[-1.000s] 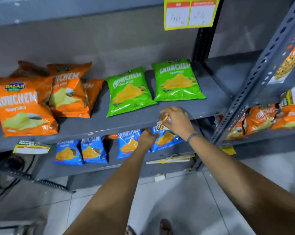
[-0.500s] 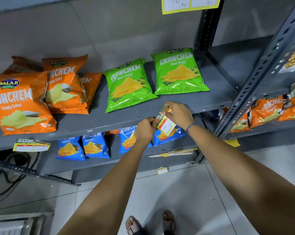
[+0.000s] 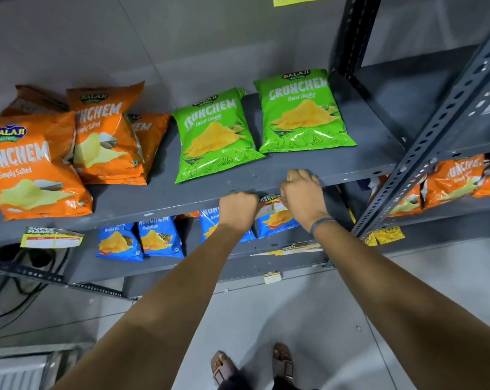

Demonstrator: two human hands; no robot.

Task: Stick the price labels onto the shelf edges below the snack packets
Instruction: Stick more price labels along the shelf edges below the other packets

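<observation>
A yellow-and-white price label sits at the front edge of the grey middle shelf, below two green snack packets. My left hand grips the label's left end and my right hand grips its right end. The label hangs tilted between them, partly hidden by my fingers. Whether it touches the edge I cannot tell. Another label is stuck to the same edge under the orange packets.
Blue packets lie on the lower shelf, which carries a label; a small one sits lower. A perforated grey upright stands to the right, with orange packets beyond. My sandalled feet stand on the tiled floor. Cables lie left.
My left hand rose to the shelf edge and took the label's left end. Both hands brought the label up against the edge. The view tilted downward.
</observation>
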